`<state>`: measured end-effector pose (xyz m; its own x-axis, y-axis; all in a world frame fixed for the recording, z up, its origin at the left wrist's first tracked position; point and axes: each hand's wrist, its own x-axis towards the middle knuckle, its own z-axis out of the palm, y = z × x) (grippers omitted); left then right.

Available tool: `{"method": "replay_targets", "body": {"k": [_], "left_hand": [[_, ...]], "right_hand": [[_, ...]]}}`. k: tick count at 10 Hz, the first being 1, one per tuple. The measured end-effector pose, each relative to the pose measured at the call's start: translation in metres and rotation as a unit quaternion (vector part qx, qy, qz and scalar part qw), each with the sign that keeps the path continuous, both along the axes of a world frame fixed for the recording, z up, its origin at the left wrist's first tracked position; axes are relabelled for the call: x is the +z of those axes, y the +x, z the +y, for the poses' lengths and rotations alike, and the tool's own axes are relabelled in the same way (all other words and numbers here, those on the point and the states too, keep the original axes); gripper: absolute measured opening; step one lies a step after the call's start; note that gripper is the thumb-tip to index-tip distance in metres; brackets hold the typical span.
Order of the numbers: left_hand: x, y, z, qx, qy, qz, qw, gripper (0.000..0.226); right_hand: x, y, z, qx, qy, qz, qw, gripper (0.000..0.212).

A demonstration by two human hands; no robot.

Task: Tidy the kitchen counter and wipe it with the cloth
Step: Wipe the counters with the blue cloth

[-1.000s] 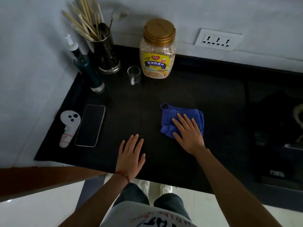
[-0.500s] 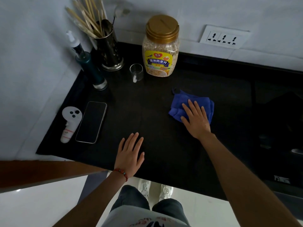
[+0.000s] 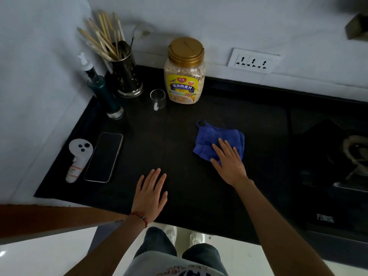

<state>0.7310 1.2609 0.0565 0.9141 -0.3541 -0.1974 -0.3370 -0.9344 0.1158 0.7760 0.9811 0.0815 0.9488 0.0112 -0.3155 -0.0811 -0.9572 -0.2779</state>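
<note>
Since half a second ago my right hand (image 3: 229,162) has dragged the blue cloth (image 3: 217,141) back toward the worktop's (image 3: 179,136) front edge. It presses flat, fingers spread, on the cloth mid-worktop. My left hand (image 3: 150,193) rests spread near the front edge.

A home kitchen: a black counter (image 3: 179,136) against white tiled walls carries a holder of chopsticks (image 3: 127,76) at eleven o'clock, an oat jar (image 3: 184,76) at twelve, with a gas hob (image 3: 338,166) at three o'clock.
</note>
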Motion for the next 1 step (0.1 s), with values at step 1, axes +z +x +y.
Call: {"method": "replay_targets", "body": {"k": [1], "left_hand": [[-0.0017, 0.0020, -0.0012, -0.004, -0.018, 0.005, 1.000, 0.050]], "right_hand": [[0.0148, -0.0132, 0.0016, -0.052, 0.061, -0.007, 0.997, 0.058]]}}
